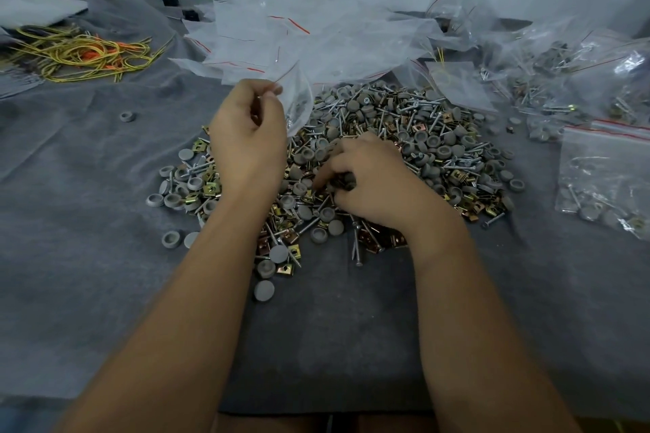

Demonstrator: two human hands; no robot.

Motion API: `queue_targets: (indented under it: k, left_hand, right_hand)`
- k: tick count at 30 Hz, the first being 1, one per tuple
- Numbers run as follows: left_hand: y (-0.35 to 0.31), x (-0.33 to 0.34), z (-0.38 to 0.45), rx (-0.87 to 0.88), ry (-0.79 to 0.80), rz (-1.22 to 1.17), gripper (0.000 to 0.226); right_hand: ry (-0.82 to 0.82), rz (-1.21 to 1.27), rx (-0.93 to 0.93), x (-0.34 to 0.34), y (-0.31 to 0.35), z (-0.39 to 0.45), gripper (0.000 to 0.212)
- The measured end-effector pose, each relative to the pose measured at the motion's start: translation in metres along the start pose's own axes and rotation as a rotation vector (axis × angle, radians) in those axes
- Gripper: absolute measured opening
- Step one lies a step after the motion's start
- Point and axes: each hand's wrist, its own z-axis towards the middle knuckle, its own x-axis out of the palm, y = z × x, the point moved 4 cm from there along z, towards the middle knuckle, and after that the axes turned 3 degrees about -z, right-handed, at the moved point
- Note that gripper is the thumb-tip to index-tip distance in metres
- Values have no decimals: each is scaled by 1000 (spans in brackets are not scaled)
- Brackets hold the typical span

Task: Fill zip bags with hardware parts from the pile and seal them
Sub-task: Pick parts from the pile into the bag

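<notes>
A clear zip bag (pixel 297 95) is held up over the far-left edge of the pile (pixel 387 151), its mouth pinched between thumb and curled fingers of the left hand (pixel 248 137). A few small parts seem to sit in the bag already, though this cannot be told for certain. The right hand (pixel 373 183) is pressed down into the pile, fingers curled round a small clutch of grey caps and screws.

Risks, as judged: the film is thin and limp, so the mouth may close up under a one-handed pinch and parts could be spilled past it. Pointed screws may pierce or snag the film. A loose fistful may be shed in transit. Grit or a screw shank caught in the red-lined zip track would prevent a seal.

Materials: grey domed plastic caps, matt, some cup-side up; bright zinc screws, slender and threaded; small square brass-toned clips, glossy. A grey felt-like cloth (pixel 88 221) covers the table. Filled bags (pixel 605 172) lie well to the right; empty bags (pixel 288 35) are heaped behind.
</notes>
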Motion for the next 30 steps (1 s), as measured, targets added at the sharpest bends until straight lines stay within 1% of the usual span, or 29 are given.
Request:
queue_targets:
  k: [2,4,12,16,19,22,30]
  left_hand:
    - [1,1,0,-1,21,8,18]
    - [1,2,0,-1,42,17,18]
    - [1,6,-2,-21,93,43,18]
    - [3,6,-2,-31,104,53,19]
    - [4,6,-1,-34,103,54,19]
    - [3,7,-1,-33,106,60,19]
    - [5,9,-2,-38,135,63,18]
  right_hand:
    - [12,14,2,0,-2,-1,32]
    - [6,5,1,0,-3,-1,33]
    - [-55,-82,-23,-1,-1,1,17]
    - [-68,-57,-7,0,-1,0,10]
    - [-73,-75,7,2,-1,1,11]
    - [-32,-73,9,2,-1,0,15]
    - [71,52,7,-5,-1,-6,11]
